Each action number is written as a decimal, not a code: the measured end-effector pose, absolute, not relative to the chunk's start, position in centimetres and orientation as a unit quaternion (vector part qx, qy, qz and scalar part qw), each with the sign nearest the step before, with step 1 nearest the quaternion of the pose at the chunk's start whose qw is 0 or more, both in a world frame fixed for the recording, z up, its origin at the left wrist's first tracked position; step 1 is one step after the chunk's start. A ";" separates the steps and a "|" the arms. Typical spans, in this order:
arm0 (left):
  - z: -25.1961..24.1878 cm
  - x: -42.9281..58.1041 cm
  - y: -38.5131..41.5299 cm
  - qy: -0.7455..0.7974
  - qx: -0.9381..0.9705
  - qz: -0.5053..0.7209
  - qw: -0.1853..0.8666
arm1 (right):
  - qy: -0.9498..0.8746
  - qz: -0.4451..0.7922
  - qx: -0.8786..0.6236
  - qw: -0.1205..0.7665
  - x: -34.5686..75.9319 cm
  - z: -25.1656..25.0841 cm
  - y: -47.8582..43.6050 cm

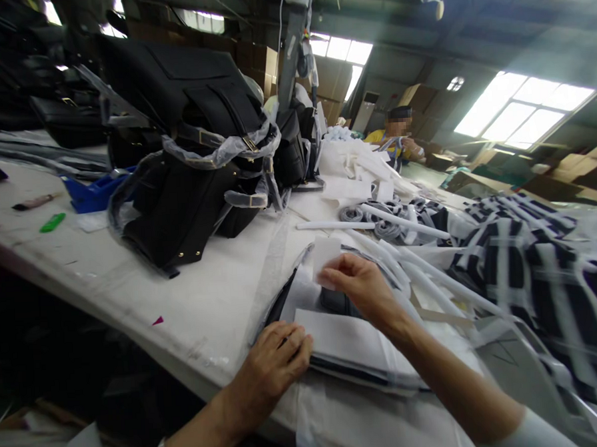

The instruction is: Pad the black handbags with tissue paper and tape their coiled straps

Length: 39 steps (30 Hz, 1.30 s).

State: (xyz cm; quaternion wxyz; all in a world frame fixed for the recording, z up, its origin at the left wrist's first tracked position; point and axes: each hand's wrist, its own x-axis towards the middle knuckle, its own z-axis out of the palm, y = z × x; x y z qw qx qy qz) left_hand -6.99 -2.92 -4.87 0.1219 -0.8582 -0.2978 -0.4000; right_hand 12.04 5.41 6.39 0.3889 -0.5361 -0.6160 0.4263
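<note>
A flat black bag (pixel 335 303) lies on the table in front of me, partly covered by white sheets (pixel 355 340). My right hand (pixel 364 287) is above it, thumb and fingers pinched on a small piece of white paper (pixel 326 250) that stands upright. My left hand (pixel 280 358) rests on the near left edge of the bag and its white sheet, fingers slightly bent and lying on top. Its thumb is hidden.
Black bags with plastic-wrapped straps (pixel 189 142) stand at the left, beside a blue holder (pixel 94 193) and a green cutter (pixel 53 223). White tubes (pixel 403 221) and wrapped black straps (pixel 526 271) lie at the right. A person (pixel 396 135) is farther back.
</note>
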 end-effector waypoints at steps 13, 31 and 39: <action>-6.0 -7.0 -3.3 -0.316 -0.849 -0.417 0.074 | -0.847 0.121 -0.337 0.393 11.6 -0.2 -3.7; -4.5 -7.3 -3.1 -0.289 -0.872 -0.393 0.036 | -0.891 0.078 -0.265 0.359 12.3 -0.1 -4.0; -4.7 -7.6 -3.1 -0.287 -0.871 -0.397 -0.034 | -0.912 0.173 -0.267 0.259 13.5 1.8 -4.1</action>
